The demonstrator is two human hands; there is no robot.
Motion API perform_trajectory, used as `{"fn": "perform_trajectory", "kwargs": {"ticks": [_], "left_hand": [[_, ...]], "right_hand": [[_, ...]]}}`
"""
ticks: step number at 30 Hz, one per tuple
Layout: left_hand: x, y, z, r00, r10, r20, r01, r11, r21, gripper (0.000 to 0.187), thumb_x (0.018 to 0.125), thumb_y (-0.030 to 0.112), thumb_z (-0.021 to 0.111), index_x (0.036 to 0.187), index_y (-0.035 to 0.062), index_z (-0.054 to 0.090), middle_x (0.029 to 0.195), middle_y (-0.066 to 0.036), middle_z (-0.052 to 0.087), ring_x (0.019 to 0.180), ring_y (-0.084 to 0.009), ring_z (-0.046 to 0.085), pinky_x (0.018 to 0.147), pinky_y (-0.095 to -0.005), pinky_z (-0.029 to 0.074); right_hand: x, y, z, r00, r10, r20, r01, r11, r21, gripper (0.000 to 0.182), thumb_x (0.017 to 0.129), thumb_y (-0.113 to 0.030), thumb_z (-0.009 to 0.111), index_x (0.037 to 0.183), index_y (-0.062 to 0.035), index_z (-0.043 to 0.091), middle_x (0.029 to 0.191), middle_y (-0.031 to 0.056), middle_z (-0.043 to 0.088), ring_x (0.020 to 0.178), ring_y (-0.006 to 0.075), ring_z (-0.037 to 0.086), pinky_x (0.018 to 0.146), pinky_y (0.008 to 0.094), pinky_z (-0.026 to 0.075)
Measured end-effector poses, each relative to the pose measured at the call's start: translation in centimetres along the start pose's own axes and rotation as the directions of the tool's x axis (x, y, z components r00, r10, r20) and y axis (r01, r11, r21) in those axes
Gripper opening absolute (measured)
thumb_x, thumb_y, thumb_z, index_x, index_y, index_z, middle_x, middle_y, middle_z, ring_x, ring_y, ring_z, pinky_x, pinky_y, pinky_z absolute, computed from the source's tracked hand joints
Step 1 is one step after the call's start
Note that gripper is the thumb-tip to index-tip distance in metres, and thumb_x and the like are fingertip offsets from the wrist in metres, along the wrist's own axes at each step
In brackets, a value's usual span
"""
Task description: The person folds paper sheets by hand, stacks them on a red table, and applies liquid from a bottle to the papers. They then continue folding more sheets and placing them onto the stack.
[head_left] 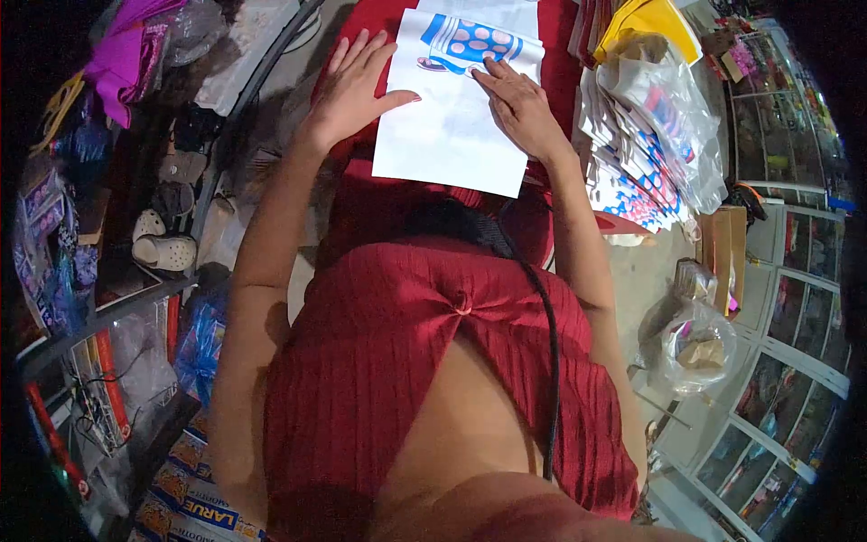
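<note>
Red top [352,361]: nearest the camera, ribbed and knotted in front; a lean forward might let it brush the near edge of the white sheet [452,140] and push that askew
Black cord [549,361]: hanging down the front of the top; a sideways sweep of the right forearm [578,221] could catch it
Printed pile [623,185]: fanned and slanting just beside that forearm; an outward knock from the elbow could set its pieces slipping
White sheet: ahead of the body, between the hands, lying over the red surface [558,54]; neither hand is on its near edge, so a draught could lift it there
Clear bag [637,81]: crumpled over the pile; a tug on its slack plastic could drag upper pieces along
Right hand [524,107]: fingers stretched with a slight bend, tips on the sheet's far right; no grip shows, and uneven pressing might crease it
Left hand [357,95]: palm down, fingers spread, thumb over the sheet's left edge, grasping nothing that I can see; so light a hold might let the sheet swing round
Blue print [474,41]: pink-dotted, near the right fingertips; rubbing could smear it if the ink is wet, which the view does not settle
</note>
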State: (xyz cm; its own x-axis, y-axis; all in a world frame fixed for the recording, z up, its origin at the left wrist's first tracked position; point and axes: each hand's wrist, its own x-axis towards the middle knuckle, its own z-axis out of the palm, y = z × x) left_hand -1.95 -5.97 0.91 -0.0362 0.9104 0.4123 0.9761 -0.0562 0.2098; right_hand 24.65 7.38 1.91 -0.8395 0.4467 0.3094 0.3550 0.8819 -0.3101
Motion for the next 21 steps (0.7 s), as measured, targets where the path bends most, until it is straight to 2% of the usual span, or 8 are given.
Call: {"fn": "perform_trajectory", "kwargs": {"ticks": [3,11,13,16,18,19,21], "left_hand": [[-0.1,0.0,0.1,0.999,0.027,-0.045,-0.027,1.0,-0.001,0.082,0.083,0.053,0.069,0.143,0.0044,0.042,0.153,-0.016,0.035,0.146,-0.0301,0.025,0.121,-0.0457,0.014],[-0.1,0.0,0.0,0.998,0.043,-0.049,-0.046,0.997,-0.056,0.074,0.083,0.05,0.07,0.138,0.0057,0.047,0.15,-0.015,0.04,0.144,-0.0298,0.028,0.12,-0.0451,0.02],[-0.2,0.0,0.2,0.996,0.058,-0.061,-0.062,0.996,-0.063,0.073,0.083,0.049,0.07,0.138,0.0062,0.048,0.149,-0.015,0.04,0.144,-0.0297,0.028,0.12,-0.0452,0.02],[-0.1,0.2,-0.1,0.995,0.072,-0.068,-0.078,0.993,-0.085,0.071,0.084,0.046,0.071,0.139,0.007,0.047,0.149,-0.014,0.041,0.143,-0.0303,0.03,0.119,-0.0454,0.022],[0.1,0.7,-0.7,0.996,0.084,-0.026,-0.087,0.988,-0.131,0.06,0.087,0.038,0.069,0.134,0.006,0.053,0.148,-0.014,0.042,0.141,-0.03,0.033,0.117,-0.0451,0.026],[0.2,0.9,-0.9,0.996,0.085,-0.029,-0.088,0.988,-0.13,0.06,0.087,0.038,0.069,0.134,0.006,0.053,0.148,-0.014,0.042,0.141,-0.03,0.033,0.117,-0.0451,0.026],[0.6,1.2,-1.3,0.973,0.231,0.012,-0.226,0.961,-0.161,0.045,0.089,0.029,0.067,0.125,0.0032,0.06,0.145,-0.014,0.045,0.139,-0.0303,0.036,0.115,-0.0445,0.029]], "right_hand": [[0.1,0.0,0.2,1.0,0.004,-0.018,-0.004,1.0,-0.013,0.042,0.098,-0.015,0.047,0.14,-0.0185,0.052,0.148,0.014,0.044,0.141,0.03,0.036,0.114,0.0444,0.026],[0.1,0.2,0.3,0.999,-0.009,-0.038,0.008,1.0,-0.017,0.042,0.097,-0.013,0.048,0.139,-0.0171,0.052,0.146,0.0155,0.046,0.139,0.0314,0.039,0.114,0.0444,0.028],[0.1,0.6,0.5,0.999,-0.009,-0.039,0.01,0.999,0.034,0.045,0.094,-0.014,0.045,0.138,-0.0199,0.053,0.147,0.0126,0.045,0.14,0.0285,0.037,0.115,0.0482,0.024],[0.2,0.8,0.5,0.999,-0.007,-0.038,0.009,0.999,0.041,0.046,0.093,-0.014,0.047,0.138,-0.0195,0.053,0.147,0.0129,0.046,0.14,0.0284,0.037,0.115,0.048,0.024],[0.1,0.7,0.5,0.999,-0.005,-0.037,0.007,0.999,0.045,0.045,0.093,-0.014,0.047,0.138,-0.0193,0.053,0.147,0.013,0.046,0.14,0.0285,0.037,0.115,0.0479,0.025],[0.1,0.6,0.4,0.999,-0.004,-0.037,0.005,0.999,0.05,0.045,0.093,-0.014,0.048,0.138,-0.0191,0.054,0.147,0.0131,0.046,0.14,0.0287,0.037,0.115,0.0478,0.025],[0.1,0.6,0.4,0.999,-0.003,-0.035,0.005,0.999,0.036,0.045,0.093,-0.014,0.048,0.138,-0.0189,0.054,0.147,0.0131,0.046,0.14,0.0286,0.037,0.115,0.0476,0.025]]}}
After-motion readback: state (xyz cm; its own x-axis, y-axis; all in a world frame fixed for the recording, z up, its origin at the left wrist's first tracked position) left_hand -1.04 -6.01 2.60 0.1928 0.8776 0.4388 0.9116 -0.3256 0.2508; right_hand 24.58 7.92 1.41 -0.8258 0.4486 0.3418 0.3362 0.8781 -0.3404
